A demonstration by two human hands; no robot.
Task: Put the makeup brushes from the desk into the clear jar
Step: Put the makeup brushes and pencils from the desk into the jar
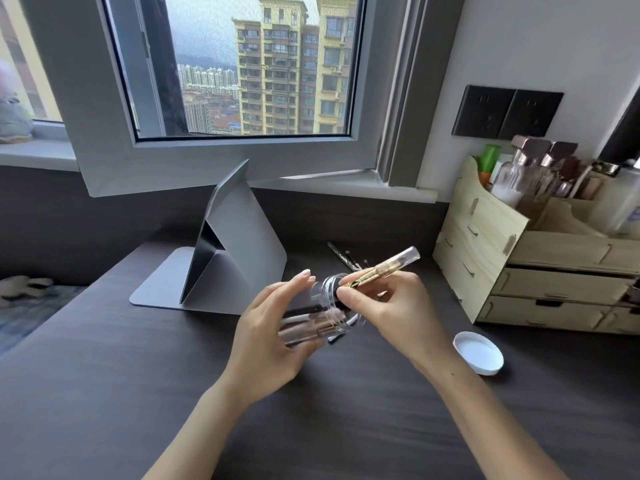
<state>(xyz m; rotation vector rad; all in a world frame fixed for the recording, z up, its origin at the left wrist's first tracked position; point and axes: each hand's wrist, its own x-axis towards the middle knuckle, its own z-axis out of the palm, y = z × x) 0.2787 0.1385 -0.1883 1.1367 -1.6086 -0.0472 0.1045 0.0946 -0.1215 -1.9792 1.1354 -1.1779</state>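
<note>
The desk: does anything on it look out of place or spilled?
Nothing is spilled or damaged. The white lid lies off the clear jar, which the left hand holds tilted while the right hand feeds in a gold brush. A few brushes remain on the desk.

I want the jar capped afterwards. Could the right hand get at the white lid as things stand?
Probably not yet: the right hand grips a gold brush. The white lid lies unobstructed on the desk beside it.

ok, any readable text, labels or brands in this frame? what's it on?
None readable.
Bottles in the wooden organizer: any labels too blurred.
Wall sockets: no markings legible.
White lid, jar, gold brush: no print visible.
</note>
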